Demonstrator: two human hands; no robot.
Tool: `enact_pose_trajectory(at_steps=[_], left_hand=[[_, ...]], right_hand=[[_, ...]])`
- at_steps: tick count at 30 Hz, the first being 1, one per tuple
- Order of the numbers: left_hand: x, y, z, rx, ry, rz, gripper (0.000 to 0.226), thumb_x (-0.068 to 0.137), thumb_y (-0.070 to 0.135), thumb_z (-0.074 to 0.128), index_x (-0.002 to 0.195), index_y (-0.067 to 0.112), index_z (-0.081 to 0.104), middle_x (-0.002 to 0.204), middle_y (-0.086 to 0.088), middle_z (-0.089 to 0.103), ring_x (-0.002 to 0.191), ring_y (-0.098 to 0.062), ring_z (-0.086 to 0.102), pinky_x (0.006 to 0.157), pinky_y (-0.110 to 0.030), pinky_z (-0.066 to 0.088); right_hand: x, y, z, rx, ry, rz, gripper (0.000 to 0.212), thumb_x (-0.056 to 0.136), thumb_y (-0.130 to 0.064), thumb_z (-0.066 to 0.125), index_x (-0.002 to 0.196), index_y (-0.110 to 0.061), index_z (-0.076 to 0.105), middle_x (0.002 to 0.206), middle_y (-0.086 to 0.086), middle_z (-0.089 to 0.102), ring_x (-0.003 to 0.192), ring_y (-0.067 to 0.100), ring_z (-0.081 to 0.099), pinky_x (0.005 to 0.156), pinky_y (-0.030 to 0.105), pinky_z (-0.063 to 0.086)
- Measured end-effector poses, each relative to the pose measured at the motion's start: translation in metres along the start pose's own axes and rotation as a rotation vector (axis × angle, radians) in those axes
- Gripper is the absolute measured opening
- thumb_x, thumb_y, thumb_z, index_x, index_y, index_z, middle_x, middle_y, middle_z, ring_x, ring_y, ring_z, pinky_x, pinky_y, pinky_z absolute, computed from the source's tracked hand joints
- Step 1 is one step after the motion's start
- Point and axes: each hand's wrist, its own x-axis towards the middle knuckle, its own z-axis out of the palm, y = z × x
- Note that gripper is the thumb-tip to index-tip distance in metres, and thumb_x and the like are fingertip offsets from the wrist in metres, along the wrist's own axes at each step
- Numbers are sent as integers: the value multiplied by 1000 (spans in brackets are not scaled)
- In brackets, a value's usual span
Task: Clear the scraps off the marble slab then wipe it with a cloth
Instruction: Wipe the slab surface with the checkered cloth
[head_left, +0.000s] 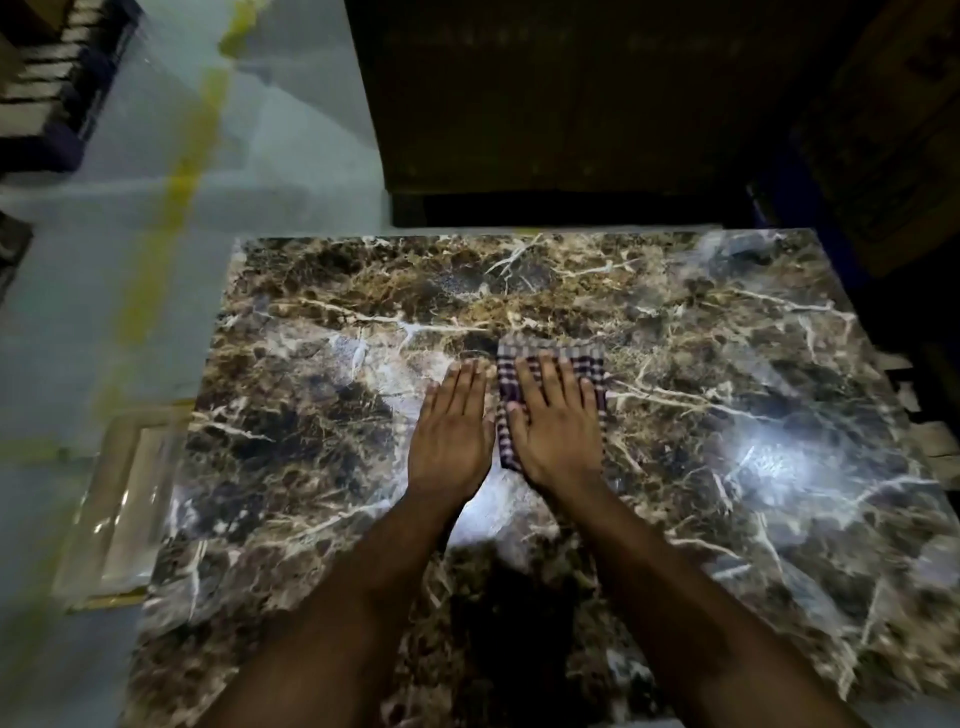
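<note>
Marble, dark brown with many white and tan veins, makes the big polished slab (675, 364) that fills most of the view, and bright light shines back from it to the right of the fingers and between the two wrists. On the slab lies a folded checked cloth (550, 358), dark purple and white. It is under the right hand (558, 431), and its far edge shows just beyond the fingertips.

This hand presses flat on the cloth, palm down, with straight fingers a little spread and the thumb pointing to the left. The left hand (451, 434) lies flat on the bare marble just beside the cloth, its fingers straight and held close together, pointing away from the person. Both forearms reach forward from the lower edge. The hands are very near each other, but whether they touch I cannot tell.

No readable writing or label shows on the cloth or slab.
</note>
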Motion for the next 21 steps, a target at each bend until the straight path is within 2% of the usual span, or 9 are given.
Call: enact_pose_trajectory(at_steps=[5, 8, 11, 14, 17, 19, 21], left_hand=[[-36, 5, 4, -22, 1, -13, 61, 108, 39, 25, 162, 15, 12, 170, -4, 10, 157, -19, 5, 123, -34, -3], [-53, 10, 8, -16, -1, -23, 60, 108, 38, 26, 162, 14, 14, 170, -4, 9, 157, -20, 5, 125, -37, -1], [-63, 14, 10, -16, -16, -20, 60, 107, 37, 28, 161, 13, 16, 170, -6, 11, 157, -21, 6, 127, -37, 0], [-78, 17, 10, -40, -20, -17, 61, 108, 38, 26, 162, 14, 13, 170, -4, 8, 157, -20, 4, 127, -38, 4], [-100, 21, 11, -50, -26, -9, 61, 108, 38, 24, 162, 16, 9, 170, -2, 4, 157, -18, 0, 127, -39, 2], [-113, 24, 13, -47, -37, -6, 61, 108, 38, 24, 162, 16, 10, 170, -3, 6, 157, -19, 2, 127, -40, 3], [-124, 26, 15, -27, -52, -6, 61, 108, 37, 24, 162, 15, 9, 170, -3, 6, 157, -19, 1, 127, -40, 3]], right_hand=[[-21, 32, -2, -15, 42, 158, 70, 99, -59, 5, 163, -31, 9, 171, 5, 8, 158, 27, 5, 127, 50, 9], [-72, 12, 8, 9, 30, 101, 67, 101, -55, 14, 163, -30, 13, 171, 6, 9, 158, 28, 8, 127, 50, 8], [-81, 3, 14, 22, 37, -5, 66, 100, -53, 19, 162, -31, 19, 171, 4, 13, 158, 26, 10, 127, 49, 10], [-73, 23, 8, -16, 21, 51, 68, 99, -56, 11, 162, -31, 15, 171, 4, 11, 158, 25, 6, 127, 48, 6], [-101, 40, 7, -13, 65, 157, 68, 99, -55, 17, 162, -29, 22, 170, 7, 18, 157, 29, 13, 126, 52, 13], [-140, 27, 13, -7, 70, 150, 67, 98, -53, 22, 161, -27, 26, 169, 9, 21, 156, 31, 17, 124, 53, 17], [-172, 4, 22, -2, 30, 80, 67, 99, -51, 22, 161, -27, 23, 170, 8, 16, 157, 30, 13, 125, 53, 15]])
